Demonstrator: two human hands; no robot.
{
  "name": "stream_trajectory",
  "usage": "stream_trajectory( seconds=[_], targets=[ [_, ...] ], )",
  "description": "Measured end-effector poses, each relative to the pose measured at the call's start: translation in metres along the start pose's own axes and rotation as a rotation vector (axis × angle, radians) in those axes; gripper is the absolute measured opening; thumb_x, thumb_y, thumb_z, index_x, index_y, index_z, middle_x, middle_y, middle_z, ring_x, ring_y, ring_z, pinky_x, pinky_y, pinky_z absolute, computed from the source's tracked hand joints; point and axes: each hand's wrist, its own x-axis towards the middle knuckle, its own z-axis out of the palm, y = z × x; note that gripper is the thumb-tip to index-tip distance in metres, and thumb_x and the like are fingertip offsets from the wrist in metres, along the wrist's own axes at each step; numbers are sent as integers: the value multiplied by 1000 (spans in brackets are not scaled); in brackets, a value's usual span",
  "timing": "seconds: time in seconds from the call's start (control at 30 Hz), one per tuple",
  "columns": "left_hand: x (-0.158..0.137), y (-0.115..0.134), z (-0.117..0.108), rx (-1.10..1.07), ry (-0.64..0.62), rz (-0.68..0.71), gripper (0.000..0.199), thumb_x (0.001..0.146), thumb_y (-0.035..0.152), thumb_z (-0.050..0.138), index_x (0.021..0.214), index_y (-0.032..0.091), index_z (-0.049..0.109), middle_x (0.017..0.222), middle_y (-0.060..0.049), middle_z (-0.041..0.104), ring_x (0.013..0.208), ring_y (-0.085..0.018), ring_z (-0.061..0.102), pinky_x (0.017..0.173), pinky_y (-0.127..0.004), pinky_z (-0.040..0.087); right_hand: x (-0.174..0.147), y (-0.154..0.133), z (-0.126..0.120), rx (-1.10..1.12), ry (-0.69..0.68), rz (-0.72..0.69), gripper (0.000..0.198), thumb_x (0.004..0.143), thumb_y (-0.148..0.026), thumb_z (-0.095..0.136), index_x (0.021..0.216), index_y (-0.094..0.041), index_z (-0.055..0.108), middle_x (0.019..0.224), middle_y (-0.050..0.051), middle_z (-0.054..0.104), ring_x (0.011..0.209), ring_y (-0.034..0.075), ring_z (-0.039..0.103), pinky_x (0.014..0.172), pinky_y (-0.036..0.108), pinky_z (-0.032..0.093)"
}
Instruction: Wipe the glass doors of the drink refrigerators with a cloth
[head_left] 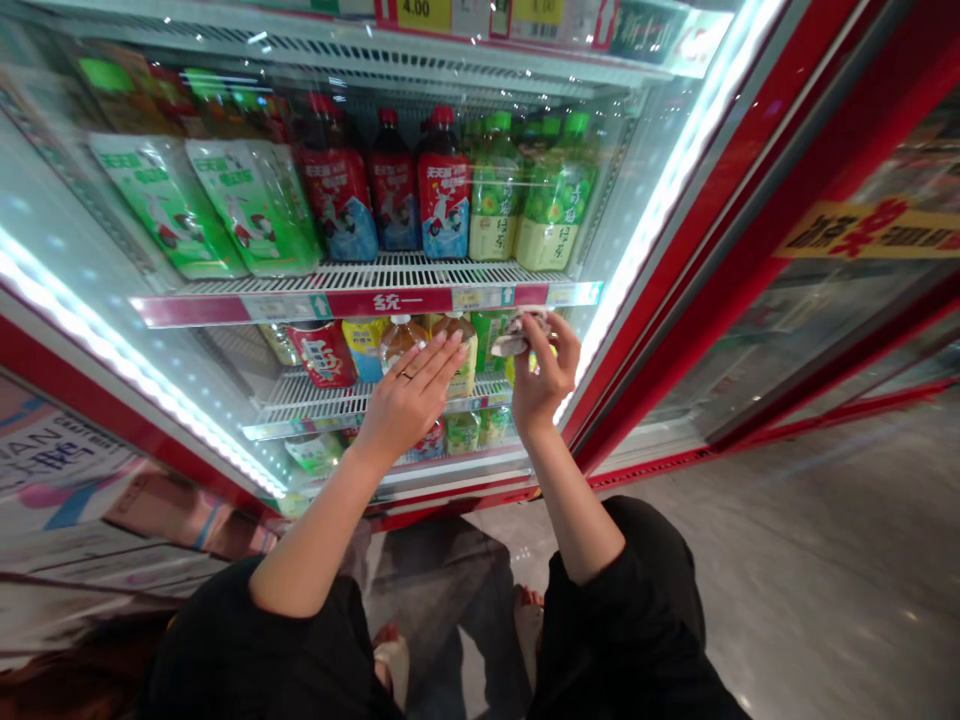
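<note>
Black sleeves (619,625) | left hand (411,392) flat, outstretched | right hand (547,378) pinching cloth (511,342)

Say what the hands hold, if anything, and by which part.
Right hand: a bunched cloth, gripped at its right side. Left hand: flat, holding nothing.

Cloth (511,340): crumpled, matt fabric by its look
Door (480,85): clear, smooth glass, glossy with reflections
Bottles (444,205): smooth, shiny plastic
Shelf (405,272): slotted grille, apparently coated metal
Sleeves (600,640): matt cloth
Floor (817,540): smooth, polished, faintly reflective
</note>
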Motion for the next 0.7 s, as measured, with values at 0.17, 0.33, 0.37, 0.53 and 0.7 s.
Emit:
stream_trajectory(
  seconds=[0.17,0.33,0.37,0.53,0.7],
  targets=[
    [-7,-3,-5,3,3,-11,84,108,11,51,181,24,10,173,-5,47,161,-20,49,142,-36,26,-11,2,-16,48,-93,-119,35,111,-22,54,127,-34,84,133,9,78,125,27,73,108,52,66],
    [-13,-10,-10,-10,39,-47,85,108,11,52,181,27,10,175,-5,45,161,-20,49,142,-36,27,6,17,-12,53,111,106,29,110,-33,61,127,-30,84,129,13,77,118,31,73,99,55,67],
    [-14,-12,-12,-16,39,-55,84,109,11,51,180,27,10,175,-5,45,162,-20,48,142,-36,28,11,13,-8,62,148,134,28,109,-33,62,127,-29,84,128,13,76,119,32,72,99,55,67],
    [-22,-18,-17,40,42,-66,82,108,11,53,180,25,16,174,-5,46,163,-19,46,142,-35,27,19,-23,10,105,37,59,35,110,-22,57,130,-35,82,137,9,74,131,31,67,111,57,63],
    [-26,-21,-22,61,39,-79,83,108,11,53,180,25,14,174,-5,47,162,-19,47,141,-36,29,-6,-27,-4,103,-105,-77,44,108,-15,54,132,-38,81,136,5,77,132,30,68,113,56,63]
  ],
)
